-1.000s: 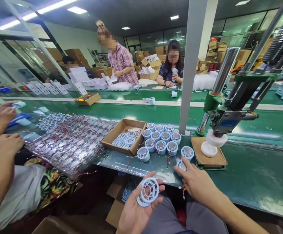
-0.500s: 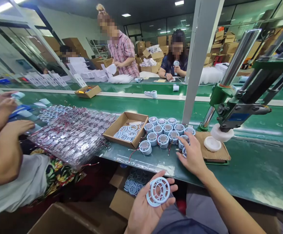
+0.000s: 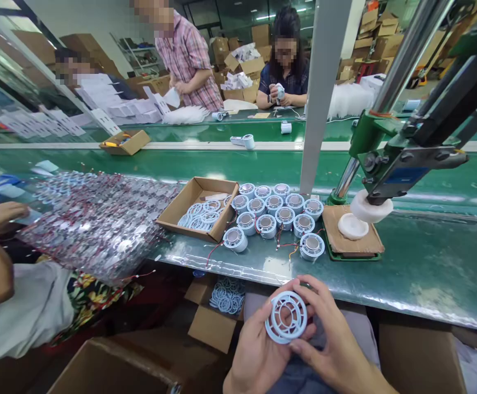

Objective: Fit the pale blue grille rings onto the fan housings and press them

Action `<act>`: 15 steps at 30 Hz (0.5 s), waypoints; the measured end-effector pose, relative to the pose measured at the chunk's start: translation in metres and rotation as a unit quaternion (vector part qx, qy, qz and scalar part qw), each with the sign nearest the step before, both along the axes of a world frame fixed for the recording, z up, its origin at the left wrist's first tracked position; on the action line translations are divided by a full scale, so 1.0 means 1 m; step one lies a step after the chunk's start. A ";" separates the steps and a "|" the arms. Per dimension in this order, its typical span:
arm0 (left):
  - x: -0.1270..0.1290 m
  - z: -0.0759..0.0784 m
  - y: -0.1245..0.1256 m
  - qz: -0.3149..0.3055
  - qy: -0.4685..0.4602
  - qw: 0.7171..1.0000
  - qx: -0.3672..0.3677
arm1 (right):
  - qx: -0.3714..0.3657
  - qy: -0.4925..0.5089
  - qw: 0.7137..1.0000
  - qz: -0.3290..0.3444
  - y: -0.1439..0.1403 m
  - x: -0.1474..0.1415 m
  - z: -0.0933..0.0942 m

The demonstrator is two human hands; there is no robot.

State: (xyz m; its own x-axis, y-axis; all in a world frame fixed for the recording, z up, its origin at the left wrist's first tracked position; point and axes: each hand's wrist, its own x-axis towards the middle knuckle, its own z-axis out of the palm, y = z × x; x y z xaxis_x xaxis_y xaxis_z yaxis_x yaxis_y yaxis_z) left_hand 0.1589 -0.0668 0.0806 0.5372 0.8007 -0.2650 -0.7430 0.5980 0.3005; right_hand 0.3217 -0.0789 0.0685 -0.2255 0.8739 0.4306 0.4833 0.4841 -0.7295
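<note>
- Green, glossy worktop [image 3: 427,273]: its near edge runs just above both hands; bare stretch toward the right, past the press.
- Pale-blue plastic fan grille [image 3: 286,317]: round, flat, with concentric rings and spokes. Held below the worktop's near edge, over the lap.
- Left hand [image 3: 255,355]: fingers closed under the grille's left rim.
- Right hand [image 3: 331,339]: thumb and fingertips pinch the grille's right rim.
- Pale-blue cylindrical motor housings [image 3: 275,210]: clustered mid-worktop, red wires trailing.
- Brown cardboard box [image 3: 199,210]: open, holding grilles, just left of the housings.
- Wooden base plate [image 3: 353,241] with white disc, under the green lever press [image 3: 390,164].
</note>
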 end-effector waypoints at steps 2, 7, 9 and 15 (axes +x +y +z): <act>0.001 0.004 -0.002 -0.004 0.010 1.000 -0.001 | -0.015 0.023 1.000 0.012 0.001 -0.001 0.002; 0.002 0.012 -0.003 -0.014 0.000 1.000 0.018 | -0.032 0.063 0.997 0.020 0.000 0.001 0.004; 0.002 0.013 -0.004 -0.014 0.000 1.000 0.026 | -0.030 0.086 0.996 0.012 -0.001 0.000 0.003; 0.000 0.013 -0.011 -0.018 0.016 0.999 0.041 | -0.014 0.116 0.993 -0.010 -0.001 -0.002 0.001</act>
State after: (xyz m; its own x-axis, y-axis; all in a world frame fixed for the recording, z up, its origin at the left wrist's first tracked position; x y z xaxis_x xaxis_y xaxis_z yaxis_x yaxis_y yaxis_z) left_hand 0.1587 -0.0778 0.0939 0.5578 0.8013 -0.2165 -0.7116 0.5959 0.3721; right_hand 0.3194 -0.0795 0.0697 -0.1062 0.8898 0.4438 0.3095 0.4537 -0.8357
